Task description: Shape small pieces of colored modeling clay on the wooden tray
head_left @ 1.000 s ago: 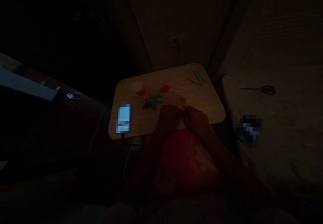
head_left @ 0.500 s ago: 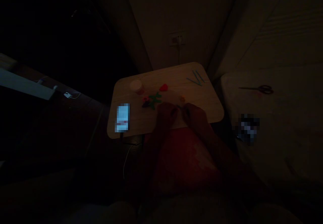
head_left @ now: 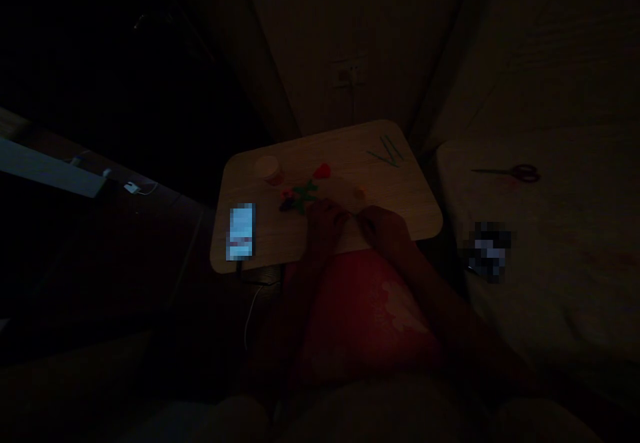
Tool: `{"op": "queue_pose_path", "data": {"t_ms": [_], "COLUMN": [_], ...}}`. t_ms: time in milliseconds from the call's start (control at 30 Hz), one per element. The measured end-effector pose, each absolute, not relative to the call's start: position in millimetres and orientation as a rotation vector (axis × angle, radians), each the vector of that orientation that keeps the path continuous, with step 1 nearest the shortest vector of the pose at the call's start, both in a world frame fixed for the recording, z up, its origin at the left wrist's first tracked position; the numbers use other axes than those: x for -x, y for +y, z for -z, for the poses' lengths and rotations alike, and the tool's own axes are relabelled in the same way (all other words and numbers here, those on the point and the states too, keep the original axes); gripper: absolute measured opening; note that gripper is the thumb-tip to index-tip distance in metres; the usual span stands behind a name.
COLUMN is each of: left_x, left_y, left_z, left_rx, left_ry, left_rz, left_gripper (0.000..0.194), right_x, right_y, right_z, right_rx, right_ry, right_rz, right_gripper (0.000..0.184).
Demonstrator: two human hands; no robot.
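The scene is very dark. My left hand (head_left: 323,226) and my right hand (head_left: 384,226) come close together over the near side of a small wooden table (head_left: 273,240). Fingers on both hands are curled in a pinch. A thin sliver seems to lie between the fingertips, too dim to name. Just beyond my left hand are green branching pieces (head_left: 304,196), beside a dark piece (head_left: 287,205) and a pinkish-red piece (head_left: 287,193). Farther back sits a bright red piece (head_left: 323,171). A small orange piece (head_left: 360,193) rests just beyond my right hand.
A round lidded tub (head_left: 269,168) stands at the table's back left, and a lit phone-like screen (head_left: 241,232) lies at front left. Thin sticks (head_left: 387,152) lie at back right. Scissors (head_left: 520,173) and a blurred-out object (head_left: 489,253) rest on the pale surface at right.
The fingers of my left hand have shifted and spread slightly over the near green pieces. The thin dark piece between my hands shows less now. The view has moved a little.
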State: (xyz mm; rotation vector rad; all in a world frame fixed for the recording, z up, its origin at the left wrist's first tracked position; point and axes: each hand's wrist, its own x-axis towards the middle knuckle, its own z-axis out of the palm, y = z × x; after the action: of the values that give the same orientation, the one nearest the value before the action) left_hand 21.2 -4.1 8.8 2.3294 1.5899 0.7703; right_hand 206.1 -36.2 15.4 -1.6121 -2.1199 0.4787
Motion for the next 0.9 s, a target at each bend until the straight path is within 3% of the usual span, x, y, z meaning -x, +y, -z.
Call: {"op": "queue_pose_path", "data": {"t_ms": [700, 900], "left_x": [-22.2, -22.1], "left_y": [-7.7, -5.8], "left_z": [-13.8, -11.6], "left_rx": [-2.417, -2.454], "left_ry": [1.582, 1.473], "left_rz": [-0.746, -0.712], "left_gripper": [0.01, 0.012], "right_x": [-208.6, -214.0], "right_y": [-37.9, -38.7], "right_z": [-14.9, -11.4], "right_rx": [1.569, 1.689], "right_ry": [-2.121, -1.928], "right_rz": [-0.524, -0.405], "right_gripper": [0.021, 0.021]}}
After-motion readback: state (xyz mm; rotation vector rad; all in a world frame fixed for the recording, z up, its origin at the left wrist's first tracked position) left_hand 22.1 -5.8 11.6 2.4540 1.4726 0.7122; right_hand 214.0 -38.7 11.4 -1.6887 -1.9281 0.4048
